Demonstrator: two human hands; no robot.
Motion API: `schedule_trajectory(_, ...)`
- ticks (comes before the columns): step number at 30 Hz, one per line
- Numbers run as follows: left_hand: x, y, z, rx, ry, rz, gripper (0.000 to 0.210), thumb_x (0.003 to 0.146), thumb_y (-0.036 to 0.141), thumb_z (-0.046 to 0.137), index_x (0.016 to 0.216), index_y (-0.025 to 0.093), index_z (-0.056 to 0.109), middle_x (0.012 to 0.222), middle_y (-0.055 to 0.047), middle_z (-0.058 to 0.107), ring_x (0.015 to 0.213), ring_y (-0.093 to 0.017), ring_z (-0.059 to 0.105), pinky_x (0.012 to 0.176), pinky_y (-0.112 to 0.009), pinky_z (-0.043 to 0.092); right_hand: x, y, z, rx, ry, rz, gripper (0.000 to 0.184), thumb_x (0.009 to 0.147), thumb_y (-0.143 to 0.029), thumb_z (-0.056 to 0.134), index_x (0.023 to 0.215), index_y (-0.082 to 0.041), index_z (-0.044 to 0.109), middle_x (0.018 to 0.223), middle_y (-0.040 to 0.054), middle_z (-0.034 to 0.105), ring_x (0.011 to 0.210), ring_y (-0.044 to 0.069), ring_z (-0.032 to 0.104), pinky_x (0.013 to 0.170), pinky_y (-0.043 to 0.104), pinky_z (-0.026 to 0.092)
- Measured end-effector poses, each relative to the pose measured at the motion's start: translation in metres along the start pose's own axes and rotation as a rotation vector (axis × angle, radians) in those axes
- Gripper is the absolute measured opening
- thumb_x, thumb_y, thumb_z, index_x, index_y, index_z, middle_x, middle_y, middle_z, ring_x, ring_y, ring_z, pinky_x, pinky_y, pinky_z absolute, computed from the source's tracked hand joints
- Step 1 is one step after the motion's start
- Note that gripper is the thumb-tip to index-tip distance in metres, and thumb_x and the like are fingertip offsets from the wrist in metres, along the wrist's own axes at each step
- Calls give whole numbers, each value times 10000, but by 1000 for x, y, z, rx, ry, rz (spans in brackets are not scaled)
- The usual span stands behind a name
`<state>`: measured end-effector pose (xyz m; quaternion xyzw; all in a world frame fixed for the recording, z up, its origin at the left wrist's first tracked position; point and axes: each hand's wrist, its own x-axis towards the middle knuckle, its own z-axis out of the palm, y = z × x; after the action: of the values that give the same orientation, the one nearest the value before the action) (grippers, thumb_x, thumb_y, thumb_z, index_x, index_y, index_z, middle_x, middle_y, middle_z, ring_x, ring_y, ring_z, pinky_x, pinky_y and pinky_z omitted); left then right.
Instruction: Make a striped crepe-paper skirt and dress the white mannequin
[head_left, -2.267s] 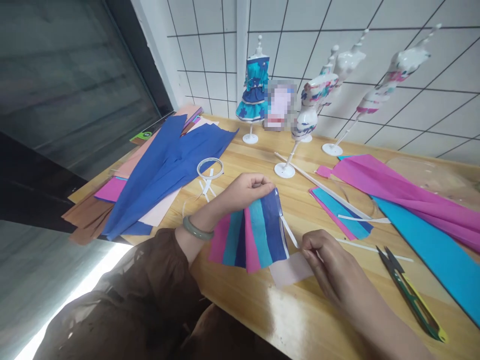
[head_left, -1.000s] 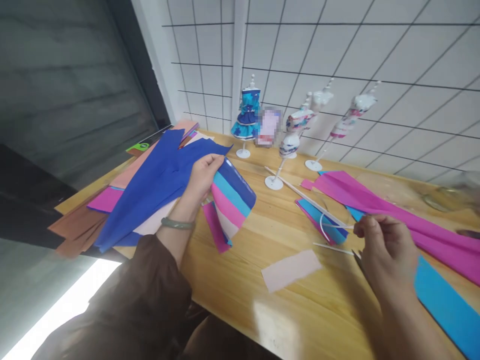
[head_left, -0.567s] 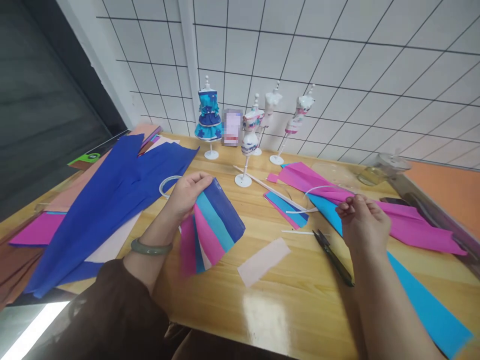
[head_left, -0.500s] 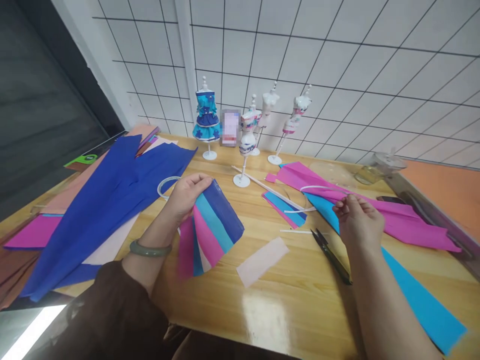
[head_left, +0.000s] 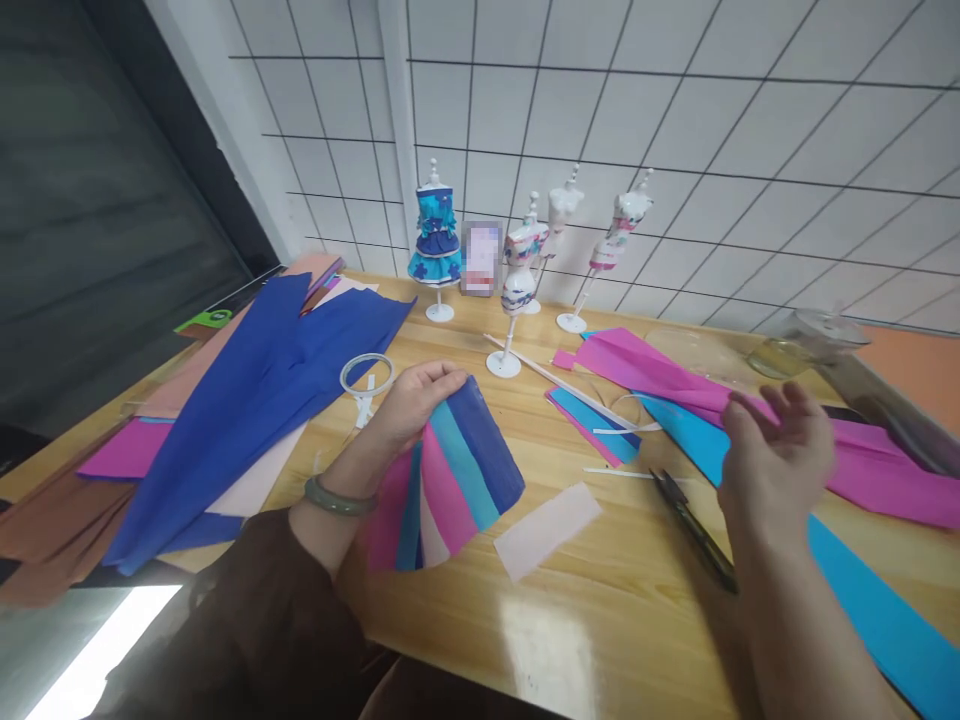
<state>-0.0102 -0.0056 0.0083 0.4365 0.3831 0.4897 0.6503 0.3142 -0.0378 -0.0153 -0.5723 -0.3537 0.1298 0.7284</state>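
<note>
My left hand (head_left: 424, 400) pinches the top of a fan of crepe paper strips (head_left: 457, 470) in dark blue, turquoise, pink and pale pink, held over the table's middle. My right hand (head_left: 780, 450) is raised on the right with its fingers apart, and nothing shows in it. Beneath and left of that hand lie dark-handled scissors (head_left: 694, 530), beside a thin white tape strip (head_left: 616, 472). A loose pale pink paper piece (head_left: 547, 530) rests just right of the fan. Behind it is a small stack of blue and pink strips (head_left: 596, 420).
Several small mannequins (head_left: 519, 285) stand at the back, one in a blue paper dress (head_left: 436, 235), near a phone (head_left: 481, 258). Large blue paper (head_left: 277, 360) covers the left side. A tape roll (head_left: 367, 374) lies nearby. Pink paper (head_left: 660, 370) and bright blue paper (head_left: 870, 590) lie right.
My right hand has opened and lifted outward; the white strip it pinched is out of its fingers. The left hand still holds the fan. The whole view has shifted slightly.
</note>
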Motion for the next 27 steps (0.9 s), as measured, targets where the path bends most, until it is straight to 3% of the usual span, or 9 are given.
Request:
schedule_trajectory(2,-2,-3,2,20,-50,-24,215,696,330,697,715,140,599,617,29,622,533,-71,560,557,-196,455,-26,-16,12,-41,-119,-117,499,739,-272,679,1210,-199,531,1230,113,581,1121,236,563,1002,437,399)
schedule_trajectory(6,-8,-8,11,148,-203,-8,218,725,340,672,748,125,640,697,-4,654,623,-81,579,635,-202,450,-84,-43,32,-5,-750,300,399,783,-398,635,1135,-215,584,1122,101,659,989,237,643,932,464,463)
schedule_trajectory(9,-14,-12,19,303,-292,24,239,754,352,636,768,114,656,742,-29,661,687,-102,585,663,-212,442,-108,-53,40,26,-965,441,408,730,-432,683,1062,-204,622,1042,101,691,944,228,652,877,406,500)
schedule_trajectory(14,-20,-18,29,489,-400,92,257,805,332,563,816,95,664,787,-53,659,734,-122,573,676,-225,438,-111,-57,44,-36,-1019,538,387,645,-485,727,873,-174,685,775,62,705,693,187,644,686,337,529)
schedule_trajectory(20,-23,-24,32,611,-444,167,284,837,312,495,821,91,671,726,-31,645,670,-103,545,615,-202,405,-112,-49,45,-64,-1026,599,354,662,-505,700,721,-159,655,603,9,620,533,111,530,511,234,415)
schedule_trajectory(27,-21,-25,27,666,-372,155,341,866,317,432,963,108,683,804,-56,670,758,-141,579,672,-237,427,-116,-46,44,-40,-1024,607,331,650,-485,719,672,-163,641,571,-7,587,528,106,500,523,229,384)
